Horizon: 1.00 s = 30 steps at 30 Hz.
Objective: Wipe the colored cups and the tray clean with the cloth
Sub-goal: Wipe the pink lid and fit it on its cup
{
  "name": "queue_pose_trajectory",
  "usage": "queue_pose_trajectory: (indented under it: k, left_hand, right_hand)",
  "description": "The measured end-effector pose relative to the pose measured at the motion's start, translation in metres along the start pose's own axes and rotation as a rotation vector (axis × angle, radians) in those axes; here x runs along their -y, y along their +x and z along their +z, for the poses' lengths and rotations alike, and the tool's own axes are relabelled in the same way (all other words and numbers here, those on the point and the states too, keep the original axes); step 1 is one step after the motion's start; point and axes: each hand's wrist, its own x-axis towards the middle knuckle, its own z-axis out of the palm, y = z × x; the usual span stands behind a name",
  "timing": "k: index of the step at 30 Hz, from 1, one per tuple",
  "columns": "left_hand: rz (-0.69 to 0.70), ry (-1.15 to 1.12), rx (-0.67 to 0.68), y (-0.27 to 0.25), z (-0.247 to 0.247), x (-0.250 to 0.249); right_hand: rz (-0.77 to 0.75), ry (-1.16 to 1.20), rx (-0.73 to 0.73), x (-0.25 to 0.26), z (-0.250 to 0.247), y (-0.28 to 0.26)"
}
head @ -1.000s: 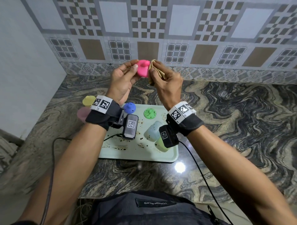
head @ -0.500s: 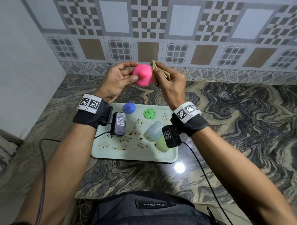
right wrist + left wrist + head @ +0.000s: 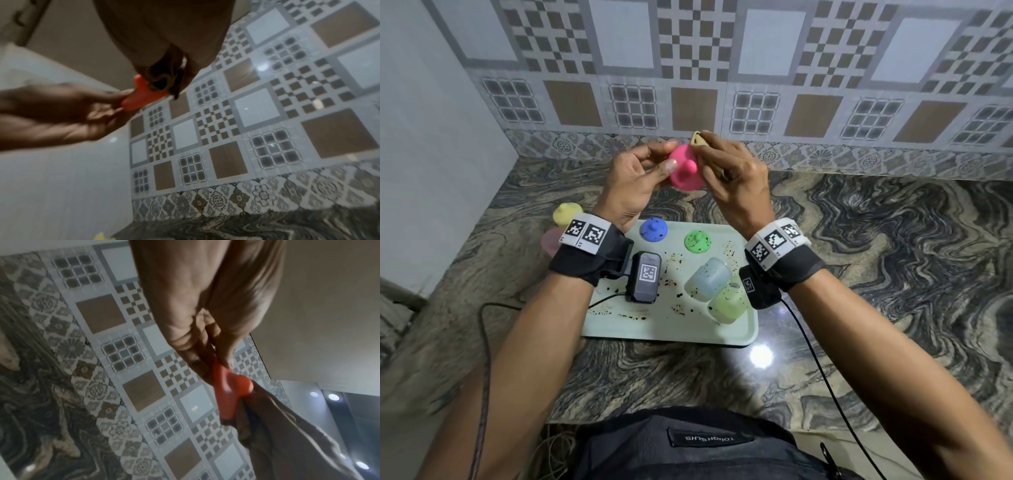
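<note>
My left hand [image 3: 654,168] pinches a pink knobbed lid [image 3: 686,168] by its rim, held up over the counter behind the tray. My right hand [image 3: 717,161] grips a tan cloth [image 3: 700,139] pressed against the lid's right side. In the wrist views the pink lid [image 3: 230,391] [image 3: 141,95] looks orange, and the cloth [image 3: 162,78] is bunched in my right palm. The pale green tray [image 3: 671,329] below carries dark specks, a blue lid [image 3: 653,229], a green lid [image 3: 697,241], a bluish cup [image 3: 709,278] and a green cup [image 3: 727,303] lying tipped.
A yellow lid [image 3: 566,212] and a pinkish cup [image 3: 551,240] stand on the marble counter [image 3: 893,257] left of the tray. The tiled wall [image 3: 722,68] rises behind. A plain white wall [image 3: 431,137] closes the left side. Cables run from both wrist cameras.
The pink lid has been turned so its knob faces me. My left hand shifted its hold on the rim, while the cloth in my right hand stays against the lid.
</note>
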Motion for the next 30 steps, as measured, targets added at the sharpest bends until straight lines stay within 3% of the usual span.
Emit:
queue_pose_trajectory:
  k: [3,5,9,11,14,18,21,23,25,27,30]
  left_hand:
    - [-0.017,0.012,0.029,0.001,-0.010,-0.001]
    - [-0.032,0.008,0.016,0.002,-0.013,-0.001]
    - [-0.026,-0.017,0.027,0.005,-0.013,-0.006]
    - [-0.024,-0.009,0.043,0.007,-0.014,-0.008]
    - [-0.021,0.012,0.046,0.009,-0.014,-0.010]
    - [-0.017,0.067,0.031,0.012,-0.013,-0.014]
    - [-0.006,0.092,0.029,0.011,-0.016,-0.016]
    - [0.005,0.066,0.046,0.012,-0.016,-0.017]
    - [0.020,0.052,0.075,0.012,-0.015,-0.017]
    - [0.014,0.041,0.068,0.012,-0.016,-0.016]
    - [-0.018,-0.034,0.056,0.011,-0.024,-0.012]
  right_hand:
    - [0.212,0.155,0.010,-0.003,-0.011,0.009]
    - [0.245,0.159,-0.059,0.002,-0.016,0.011]
    - [-0.115,0.054,0.077,0.011,-0.009,0.006]
    - [-0.128,0.004,0.064,0.006,-0.007,0.010]
    - [-0.140,0.014,-0.069,0.005,-0.007,0.017]
    - [-0.322,-0.110,0.065,0.000,0.001,0.017]
    - [-0.234,-0.113,-0.024,-0.004,-0.002,0.021]
    - [-0.288,-0.116,-0.075,-0.002,-0.002,0.020]
    - [-0.379,-0.140,-0.012,0.003,0.002,0.016]
    - [-0.277,-0.121,0.002,0.003,0.002,0.018]
    - [0.094,0.016,-0.176,-0.001,-0.007,0.022]
